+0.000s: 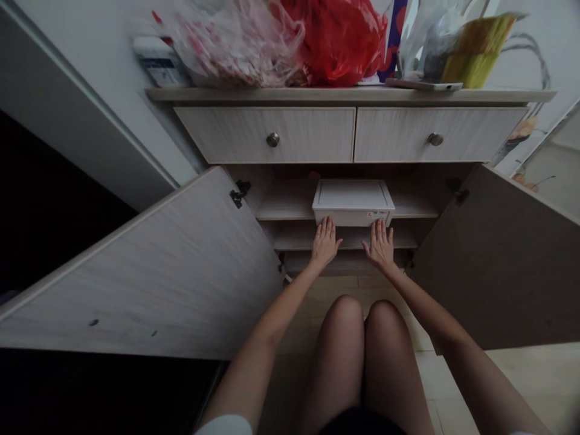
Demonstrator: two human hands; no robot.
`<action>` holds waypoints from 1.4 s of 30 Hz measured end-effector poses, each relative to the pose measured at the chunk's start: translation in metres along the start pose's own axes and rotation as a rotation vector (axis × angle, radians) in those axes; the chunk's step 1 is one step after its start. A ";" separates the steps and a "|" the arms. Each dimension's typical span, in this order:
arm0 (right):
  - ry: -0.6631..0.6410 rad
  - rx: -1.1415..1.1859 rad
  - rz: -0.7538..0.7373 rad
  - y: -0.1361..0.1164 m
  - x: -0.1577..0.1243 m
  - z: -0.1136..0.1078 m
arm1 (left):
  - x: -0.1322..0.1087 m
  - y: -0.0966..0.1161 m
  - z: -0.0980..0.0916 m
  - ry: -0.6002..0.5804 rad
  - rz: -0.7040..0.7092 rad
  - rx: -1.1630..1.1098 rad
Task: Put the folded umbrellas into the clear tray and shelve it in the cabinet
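- Left hand (325,241): flat, back upward, fingers close together, thumb held out; fingertips at the left part of the white box's (353,194) front face.
- Right hand (380,244): same flat pose, thumb out toward the left hand; fingertips at the right part of the box front, just below the printed label (377,215).
- White box: lid on, straight ahead of both hands, spanning the gap between them; sits on the upper shelf (285,199), front end a bit past the shelf edge.
- Lower shelf (299,236): beneath both hands.
- 2 cabinet doors, both swung wide: left door (181,278) out to the left of the left hand, right door (507,254) out to the right of the right hand.
- 2 closed drawers above the hands: left drawer (312,133), right drawer (394,136), 1 round knob each.
- Surface (272,95) above the drawers, well beyond both hands: pinkish clear bag (240,51) and red bag (339,45) toward the left hand's side; flat device (428,85) and yellow pack (483,54) toward the right hand's side.
- Knees (347,311) and tiled floor (335,286): nearer the body than the hands.
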State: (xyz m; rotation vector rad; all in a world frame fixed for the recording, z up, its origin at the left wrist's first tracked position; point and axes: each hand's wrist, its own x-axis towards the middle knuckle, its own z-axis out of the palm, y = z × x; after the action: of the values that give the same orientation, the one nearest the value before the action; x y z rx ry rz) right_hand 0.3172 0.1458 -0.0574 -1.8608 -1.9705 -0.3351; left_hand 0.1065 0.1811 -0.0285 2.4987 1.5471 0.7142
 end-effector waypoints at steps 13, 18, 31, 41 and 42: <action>-0.050 0.050 0.022 0.004 0.065 0.014 | 0.051 -0.007 0.005 0.043 -0.016 0.036; -0.074 0.065 0.050 0.004 0.085 0.024 | 0.070 -0.008 0.007 0.052 -0.038 0.005; -0.300 0.036 0.113 0.008 0.134 0.017 | 0.116 -0.016 0.004 -0.062 -0.096 0.043; -0.416 -0.059 0.093 0.011 0.153 0.011 | 0.133 -0.016 -0.001 -0.148 -0.133 0.229; -0.425 -0.065 0.092 0.011 0.154 0.010 | 0.135 -0.016 -0.001 -0.152 -0.137 0.240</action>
State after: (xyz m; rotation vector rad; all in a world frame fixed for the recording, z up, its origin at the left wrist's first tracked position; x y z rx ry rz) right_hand 0.3229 0.2889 0.0020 -2.1999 -2.1467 0.0308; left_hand 0.1423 0.3057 0.0113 2.5051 1.8201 0.3274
